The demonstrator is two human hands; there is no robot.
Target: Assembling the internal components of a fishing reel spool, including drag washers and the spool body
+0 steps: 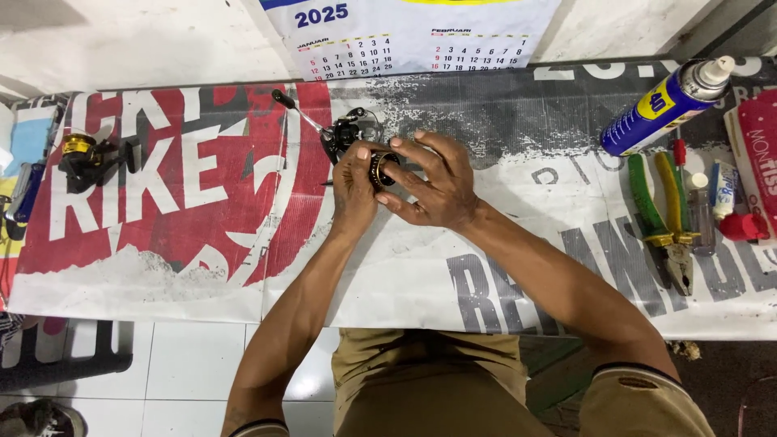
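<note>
A black fishing reel (346, 131) with a thin crank handle (293, 108) lies on a printed banner that covers the bench (202, 202). My left hand (354, 188) grips the reel's body from the near side. My right hand (431, 182) has its fingers closed around the reel's spool (382, 171), a dark ring with a gold rim, at the front of the reel. Both hands meet at the middle of the bench, and they hide much of the reel.
A second black and gold reel (87, 158) sits at the far left. On the right lie a blue and yellow spray can (660, 107), green-handled pliers (665, 218), a small tube (723, 188) and a red cap (743, 226). A wall calendar (413, 36) hangs behind.
</note>
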